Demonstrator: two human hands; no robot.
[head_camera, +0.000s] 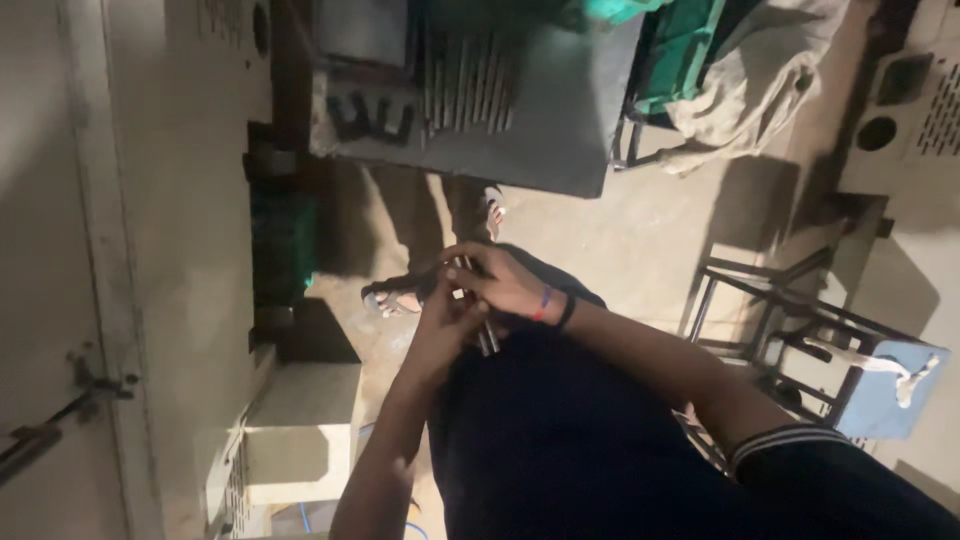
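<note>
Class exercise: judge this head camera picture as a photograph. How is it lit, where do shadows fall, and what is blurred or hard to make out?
Head view: dim, warm light; dark shadows fall on the floor below the grey machine table and beside the stool; the left hand and right hand are soft with blur, so the thin metal rods they grip lack detail; the dark clothing shows almost none.

I count two hands, left (445, 325) and right (505, 283), closed together on a bundle of thin metal rods (486, 335); how many rods I cannot tell. On the grey worktop (560, 110) above the hands lies one row of rods (465, 85), about eight. Right of the worktop I see one cloth (760, 75), and below it one metal stool (790, 310). Two wristbands (555, 307) sit on the right wrist.
</note>
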